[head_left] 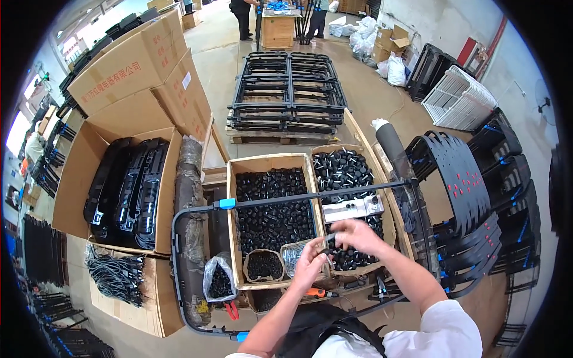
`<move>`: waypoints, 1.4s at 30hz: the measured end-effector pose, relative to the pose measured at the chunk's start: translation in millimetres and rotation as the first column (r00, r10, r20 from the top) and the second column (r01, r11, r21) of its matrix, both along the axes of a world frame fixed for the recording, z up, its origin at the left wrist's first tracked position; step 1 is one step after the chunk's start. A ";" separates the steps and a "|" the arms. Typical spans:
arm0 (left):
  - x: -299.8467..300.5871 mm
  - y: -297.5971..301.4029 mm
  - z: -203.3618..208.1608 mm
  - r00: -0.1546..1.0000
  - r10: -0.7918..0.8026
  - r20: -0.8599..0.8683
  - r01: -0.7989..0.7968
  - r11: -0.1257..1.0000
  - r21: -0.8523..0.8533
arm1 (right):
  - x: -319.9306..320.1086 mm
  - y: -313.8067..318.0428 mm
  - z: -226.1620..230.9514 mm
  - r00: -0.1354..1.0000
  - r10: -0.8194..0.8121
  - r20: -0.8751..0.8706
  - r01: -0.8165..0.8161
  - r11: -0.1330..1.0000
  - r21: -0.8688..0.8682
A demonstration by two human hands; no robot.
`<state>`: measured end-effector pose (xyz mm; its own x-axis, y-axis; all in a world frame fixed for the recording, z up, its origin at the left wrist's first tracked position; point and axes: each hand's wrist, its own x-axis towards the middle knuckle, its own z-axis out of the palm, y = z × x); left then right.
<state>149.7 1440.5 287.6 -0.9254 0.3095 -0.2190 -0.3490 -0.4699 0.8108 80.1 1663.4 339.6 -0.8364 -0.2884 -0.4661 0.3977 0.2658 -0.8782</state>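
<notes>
My left hand [309, 262] is closed in a pinch over the near edge of the wooden bins, beside a small tray of metal pins [292, 258]. A small greyish piece shows at its fingertips, too small to name. Close by on the right, my right hand [358, 237] has thumb and fingers drawn together; what they hold is not clear. Beneath it lie black knobs with metal bolts [343, 170] in a wooden bin. A silver metal fixture [353, 209] rests across that bin. A black tubular frame [286, 198] with blue clips spans the bins in front of my hands.
Left of the knobs is a wooden bin of black caps [271, 218]. A carton of black plastic parts [128, 185] and a cable bundle [116, 274] stand left. An orange-handled tool [318, 292] and red handles [231, 310] lie near me. Stacked frames [289, 89] stand ahead; curved black panels [453, 179] stand right.
</notes>
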 end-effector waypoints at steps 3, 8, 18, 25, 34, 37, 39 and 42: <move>6.4 -15.0 -16.6 0.996 -0.084 -0.020 0.083 0.994 -0.076 | -50.1 7.6 -21.9 0.834 0.112 -0.541 0.149 0.897 0.415; 33.0 -32.9 -12.9 0.982 -0.176 0.065 0.179 0.983 -0.042 | -116.6 -9.1 -14.9 0.764 0.239 -0.599 0.139 0.846 0.514; 85.1 -64.9 -13.2 0.973 -0.216 0.082 0.217 0.976 -0.006 | -141.8 -24.4 -7.0 0.703 0.555 -0.444 -0.104 0.698 0.708; 114.2 -73.7 -10.1 0.986 -0.103 0.132 0.106 0.994 -0.016 | -145.4 -31.3 -1.3 0.665 0.632 -0.397 -0.142 0.629 0.764; 175.5 -45.9 10.7 0.995 0.033 0.098 -0.010 0.976 -0.217 | -152.5 -32.1 -15.5 0.589 0.619 -0.521 0.102 0.582 0.807; 196.4 -30.4 12.7 0.991 0.051 0.124 -0.015 0.963 -0.270 | -151.6 -32.2 -20.5 0.602 0.610 -0.516 0.120 0.569 0.813; 211.8 -19.4 8.7 0.997 0.071 0.028 -0.057 0.932 -0.358 | -151.8 -30.0 -24.2 0.600 0.595 -0.535 0.120 0.594 0.795; 233.8 -7.7 6.3 0.994 0.100 0.039 -0.072 0.894 -0.442 | -150.8 -37.7 -17.7 0.660 0.607 -0.442 0.062 0.543 0.838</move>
<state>383.6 1432.8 293.9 -0.9252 0.0889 -0.3689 -0.3768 -0.1007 0.9208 -70.7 1625.6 322.0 -0.9189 -0.3938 -0.0214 -0.3782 0.8954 -0.2351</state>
